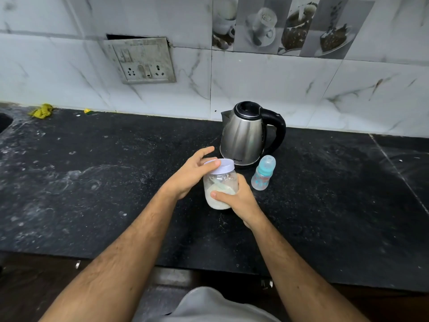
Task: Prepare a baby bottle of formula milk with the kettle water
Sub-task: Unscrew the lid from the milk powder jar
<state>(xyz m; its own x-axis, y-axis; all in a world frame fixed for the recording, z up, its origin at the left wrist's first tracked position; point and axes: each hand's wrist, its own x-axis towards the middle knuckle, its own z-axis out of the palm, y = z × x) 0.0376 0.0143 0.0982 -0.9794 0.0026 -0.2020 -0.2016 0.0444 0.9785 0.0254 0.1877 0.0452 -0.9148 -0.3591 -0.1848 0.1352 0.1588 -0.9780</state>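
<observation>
- We grip the clear formula jar low on its body with our right hand, fingers wrapped around it.
- Our left hand curls over the jar's pale lilac lid, thumb on its top.
- The capped baby bottle stands on the black desk just right of the jar.
- The steel kettle stands behind, near the tiled wall.

Single head view only, no second view to share scene. Camera sat high, looked forward and down over dark counter toward tiled wall in upper part of frame. Wide-angle lens bent edges. Both forearms entered from bottom of frame, hands near centre, close to camera.
</observation>
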